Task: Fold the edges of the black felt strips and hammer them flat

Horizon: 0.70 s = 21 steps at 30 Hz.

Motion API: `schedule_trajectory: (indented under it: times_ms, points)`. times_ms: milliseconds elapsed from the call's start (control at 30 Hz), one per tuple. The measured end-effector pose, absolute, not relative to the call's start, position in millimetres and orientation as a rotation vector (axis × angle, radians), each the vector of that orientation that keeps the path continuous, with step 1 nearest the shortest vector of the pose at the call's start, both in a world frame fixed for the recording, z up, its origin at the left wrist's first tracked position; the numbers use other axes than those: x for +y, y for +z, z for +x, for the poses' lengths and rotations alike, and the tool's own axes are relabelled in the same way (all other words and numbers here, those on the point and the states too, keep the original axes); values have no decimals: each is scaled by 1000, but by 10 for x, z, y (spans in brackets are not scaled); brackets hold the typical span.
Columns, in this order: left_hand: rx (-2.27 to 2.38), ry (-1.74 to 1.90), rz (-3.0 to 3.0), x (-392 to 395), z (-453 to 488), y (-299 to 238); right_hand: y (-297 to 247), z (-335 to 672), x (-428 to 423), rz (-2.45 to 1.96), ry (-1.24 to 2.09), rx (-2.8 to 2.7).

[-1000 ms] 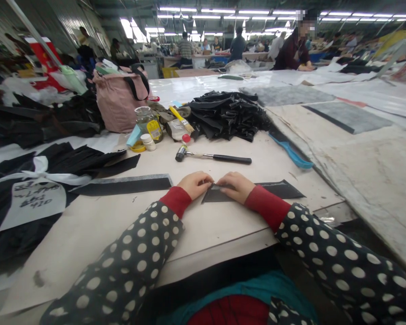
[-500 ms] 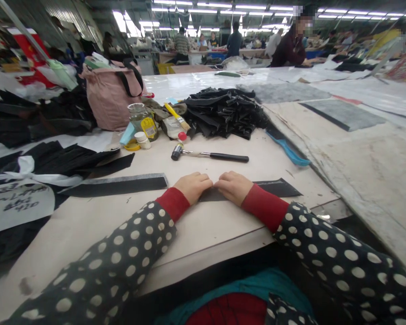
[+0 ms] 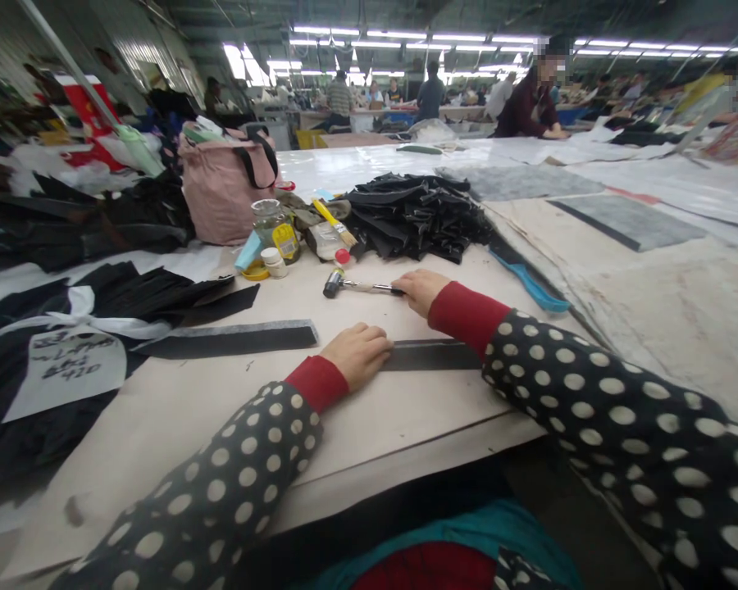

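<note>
My left hand (image 3: 360, 353) rests with curled fingers on the left end of a folded black strip (image 3: 434, 355) that lies flat on the table. My right hand (image 3: 419, 289) has reached forward and closes on the black handle of a small hammer (image 3: 344, 284), whose head points left. Both arms wear dotted sleeves with red cuffs.
A second black strip (image 3: 234, 338) lies to the left. A pile of black pieces (image 3: 415, 213), a glue jar (image 3: 269, 223), a brush (image 3: 333, 220) and a pink bag (image 3: 225, 184) stand behind the hammer. A blue tool (image 3: 529, 283) lies right. People work at far tables.
My right hand left the black strip and moved forward onto the hammer handle. My left hand stayed on the strip, which now lies folded flat.
</note>
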<state>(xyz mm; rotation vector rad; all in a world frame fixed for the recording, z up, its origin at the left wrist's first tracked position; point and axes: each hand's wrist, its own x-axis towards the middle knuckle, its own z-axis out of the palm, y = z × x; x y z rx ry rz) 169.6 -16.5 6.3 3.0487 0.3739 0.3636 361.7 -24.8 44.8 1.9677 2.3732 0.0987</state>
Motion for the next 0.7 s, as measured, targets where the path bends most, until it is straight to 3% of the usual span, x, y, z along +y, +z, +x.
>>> schedule_trajectory:
  times_ms: [233, 333, 500, 700]
  points:
    - [328, 457, 2973, -105, 1682, 1, 319, 3603, -117, 2125, 39, 2271]
    - [317, 474, 2961, -100, 1682, -6, 418, 3686, -572, 2220, -60, 2303]
    - [309, 506, 2940, -91, 1691, -22, 497, 3880, -1670, 2606, -572, 2278]
    - [349, 519, 2915, -86, 1694, -37, 435, 3821, -2143, 2639, -376, 2442]
